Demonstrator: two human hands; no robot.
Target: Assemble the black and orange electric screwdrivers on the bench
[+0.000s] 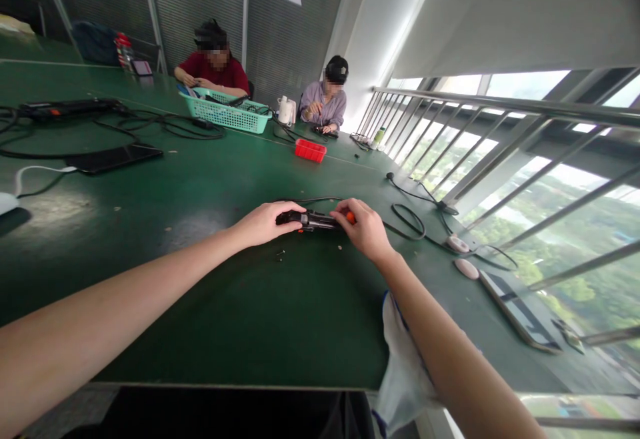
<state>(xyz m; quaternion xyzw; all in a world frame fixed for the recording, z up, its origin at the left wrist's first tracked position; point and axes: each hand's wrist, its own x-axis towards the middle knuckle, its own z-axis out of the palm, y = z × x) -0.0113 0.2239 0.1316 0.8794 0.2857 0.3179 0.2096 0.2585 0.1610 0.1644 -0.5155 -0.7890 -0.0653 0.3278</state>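
A black tool with orange parts (313,220) lies on the green table (250,292), with a black cable running off its far side. My left hand (263,223) is closed around its left end. My right hand (365,229) is closed around its right end, where an orange tip shows between the fingers. A few tiny dark parts (280,254) lie on the table just in front of the tool.
A red tray (310,150), a teal basket (225,111) and cables sit further up the table, where two people work. A dark tablet (117,157) lies left. At right are a coiled cable (407,220), a phone (520,309) and a railing (500,159). A white cloth (403,365) hangs at the near edge.
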